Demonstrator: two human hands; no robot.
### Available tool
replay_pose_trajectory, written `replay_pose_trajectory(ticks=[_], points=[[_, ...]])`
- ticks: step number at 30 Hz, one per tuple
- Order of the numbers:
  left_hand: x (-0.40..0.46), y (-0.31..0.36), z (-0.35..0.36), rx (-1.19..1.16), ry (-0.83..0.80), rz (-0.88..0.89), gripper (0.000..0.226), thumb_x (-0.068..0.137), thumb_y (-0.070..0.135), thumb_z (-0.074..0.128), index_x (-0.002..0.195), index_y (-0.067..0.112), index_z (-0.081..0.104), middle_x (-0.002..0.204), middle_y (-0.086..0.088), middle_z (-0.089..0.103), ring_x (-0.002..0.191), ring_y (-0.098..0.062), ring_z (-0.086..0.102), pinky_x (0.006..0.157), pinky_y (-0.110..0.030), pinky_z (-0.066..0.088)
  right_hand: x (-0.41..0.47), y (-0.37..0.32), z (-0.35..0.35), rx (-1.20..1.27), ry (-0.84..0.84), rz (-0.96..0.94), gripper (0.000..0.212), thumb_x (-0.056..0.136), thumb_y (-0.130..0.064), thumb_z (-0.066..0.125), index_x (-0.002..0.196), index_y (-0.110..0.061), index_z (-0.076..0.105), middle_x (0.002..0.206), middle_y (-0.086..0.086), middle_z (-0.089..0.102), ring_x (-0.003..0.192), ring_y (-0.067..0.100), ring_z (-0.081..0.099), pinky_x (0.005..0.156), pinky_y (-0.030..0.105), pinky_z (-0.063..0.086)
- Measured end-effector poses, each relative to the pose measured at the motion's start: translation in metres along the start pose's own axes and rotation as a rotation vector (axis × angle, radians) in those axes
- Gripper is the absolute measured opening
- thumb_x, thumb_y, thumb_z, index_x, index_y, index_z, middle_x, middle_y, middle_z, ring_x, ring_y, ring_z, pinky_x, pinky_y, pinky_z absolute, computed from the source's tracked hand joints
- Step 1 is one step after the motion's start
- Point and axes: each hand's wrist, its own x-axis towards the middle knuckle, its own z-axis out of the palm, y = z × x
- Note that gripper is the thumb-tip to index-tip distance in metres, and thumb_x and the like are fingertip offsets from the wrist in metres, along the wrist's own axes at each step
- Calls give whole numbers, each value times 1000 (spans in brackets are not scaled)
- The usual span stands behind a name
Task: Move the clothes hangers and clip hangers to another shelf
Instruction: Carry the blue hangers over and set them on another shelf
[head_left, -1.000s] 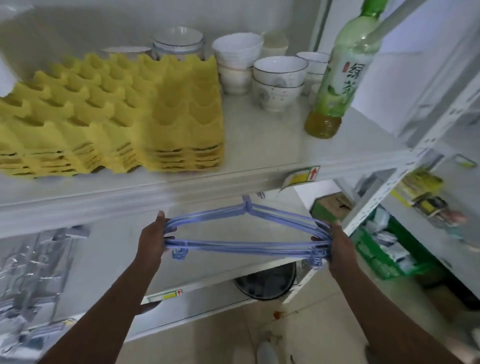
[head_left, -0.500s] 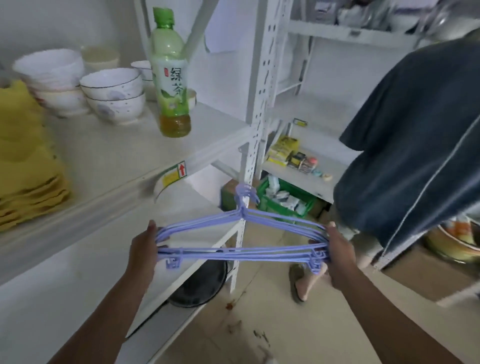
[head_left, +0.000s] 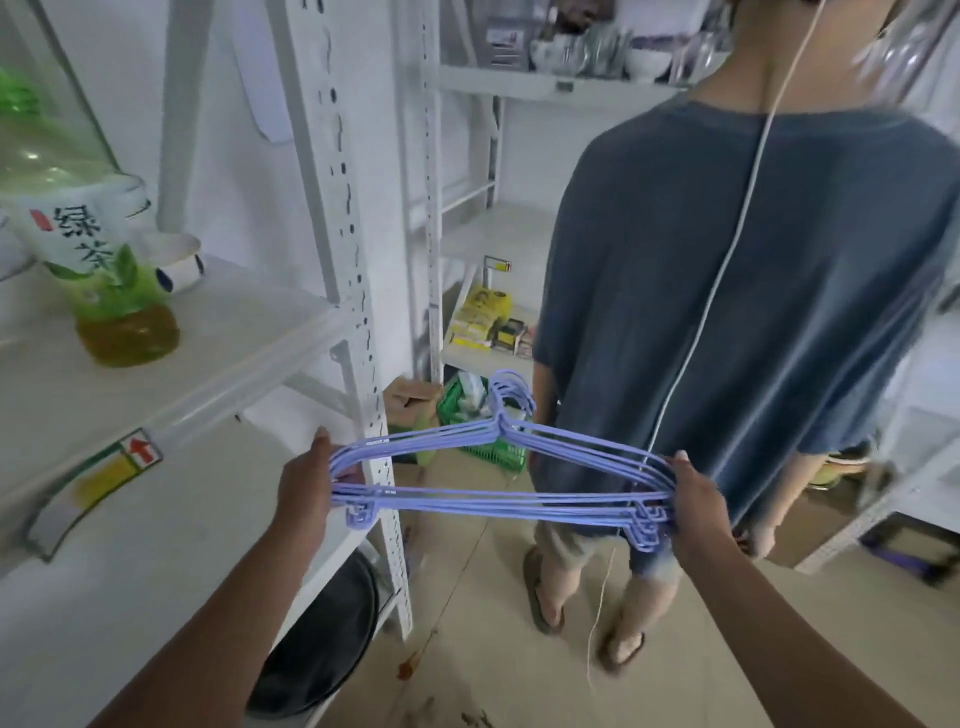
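Several thin lilac wire hangers (head_left: 498, 467) bunched flat as one stack, hooks nested together, small notches near both ends. Left hand (head_left: 304, 491) fingers curled round one end, right hand (head_left: 696, 499) fingers closed round other. Stack held level just right of white shelf upright (head_left: 363, 312).

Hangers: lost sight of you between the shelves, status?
Left hand and right hand each shut on one end of the purple hanger bundle. Bundle level, off any shelf. Person in blue shirt standing directly ahead.
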Motion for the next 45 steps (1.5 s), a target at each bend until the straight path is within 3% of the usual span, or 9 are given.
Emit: replay_pose_trajectory(ticks=[3,8,19,24,28,33,38,43,45], points=[[10,1,0,-12,7,-10,51,98,51,40,93,10,70,100,-20,70,80,-32,65,76,-38,48,5,-1,8,38,-25,3,37,93,-51,51,91,-22,74,82,9,74,71,28,68,70,39,54],[25,2,-1,-8,44,-36,52,98,52,40,101,10,69,106,-19,70,85,-33,61,78,-41,48,15,2,25,62,-45,10,32,95,-43,53,91,-20,74,69,3,71,57,21,64,55,30,49],[39,7,20,-113,52,-46,44,99,47,42,101,11,67,103,-17,67,84,-33,62,91,-47,48,48,-31,44,51,-85,21,25,100,-39,47,104,-24,66,84,2,68,69,21,64,58,32,48],[49,11,24,-159,70,-48,45,100,46,42,106,9,65,104,-17,65,72,-28,60,85,-43,46,60,-35,57,18,-110,57,38,96,-52,45,114,-26,67,102,0,69,89,24,66,68,38,54],[49,14,27,-191,95,-56,48,100,46,42,113,6,64,108,-17,65,87,-35,62,87,-44,47,99,-22,67,7,-102,30,72,71,-72,47,119,-21,68,116,8,71,97,27,68,90,51,55],[43,16,39,-205,128,-58,45,98,48,45,91,10,68,102,-20,69,75,-32,63,82,-43,48,88,-59,76,40,-64,41,30,102,-29,41,103,-12,65,95,11,66,63,21,58,52,28,42],[43,19,60,-186,141,-29,50,93,54,49,99,9,68,97,-21,70,76,-35,65,76,-45,52,120,-51,71,89,47,15,32,84,-44,55,83,-15,70,91,17,72,63,31,63,53,30,44],[57,10,85,-126,127,-40,58,83,61,51,102,10,70,103,-22,71,93,-41,67,91,-56,53,114,-83,62,54,81,10,16,96,-25,53,92,-14,63,93,8,58,73,26,53,52,31,43],[61,16,99,-149,110,-60,52,80,57,53,92,9,70,98,-22,71,88,-38,68,86,-51,53,126,-86,60,84,56,44,23,96,-26,51,108,-14,67,102,9,56,69,27,53,37,25,45]])
